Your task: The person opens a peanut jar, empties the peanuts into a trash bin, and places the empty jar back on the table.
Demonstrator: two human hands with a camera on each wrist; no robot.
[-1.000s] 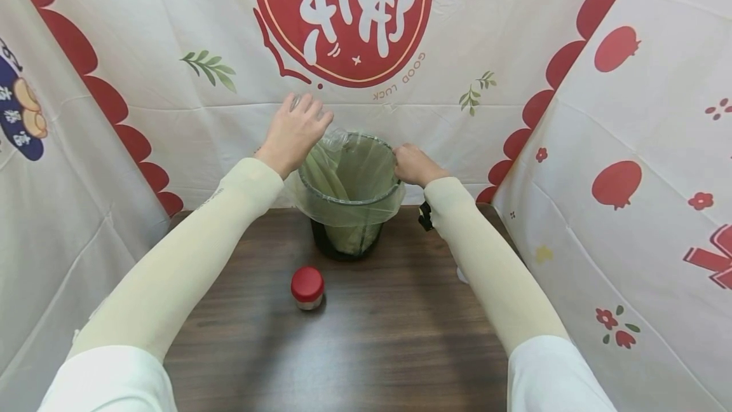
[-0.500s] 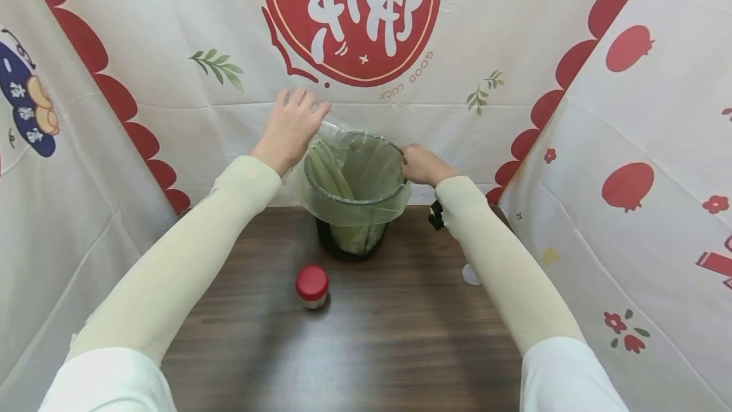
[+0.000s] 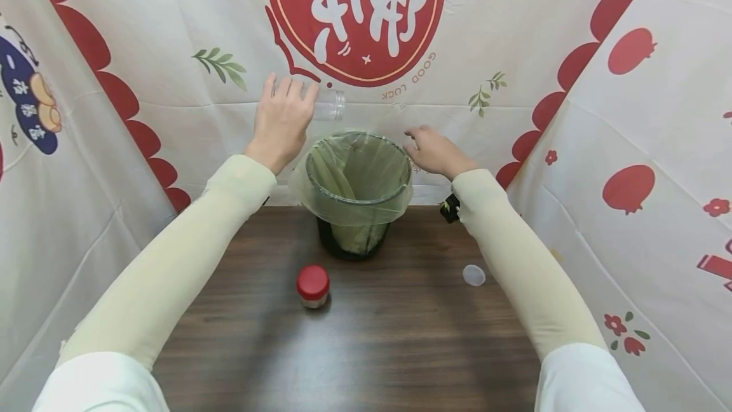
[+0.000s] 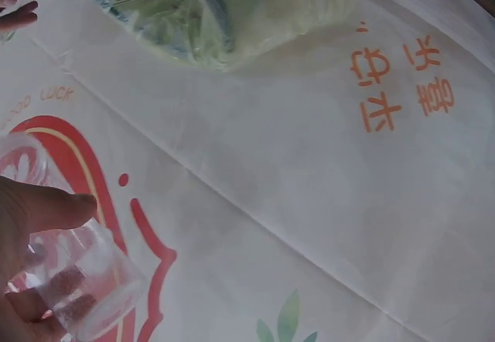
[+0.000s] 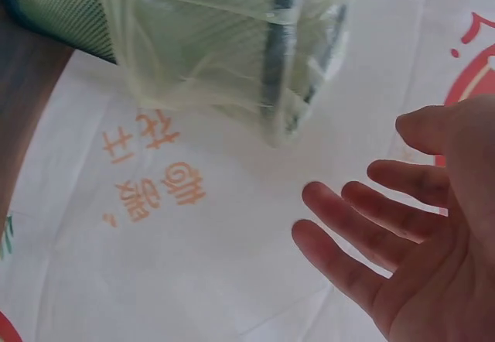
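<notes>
On brown wood-grain tabletop (image 3: 394,329), lined bin (image 3: 358,201), printed white cloth (image 3: 394,113) behind

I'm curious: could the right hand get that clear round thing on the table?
Probably yes: the right hand holds nothing, and nothing covers the clear round thing, though the hand would need to draw back.

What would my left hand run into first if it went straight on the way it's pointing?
Most likely the printed white cloth behind the lined bin. Your left hand, holding a clear container, points toward that cloth with nothing visible between, though how far off it is isn't clear.
</notes>
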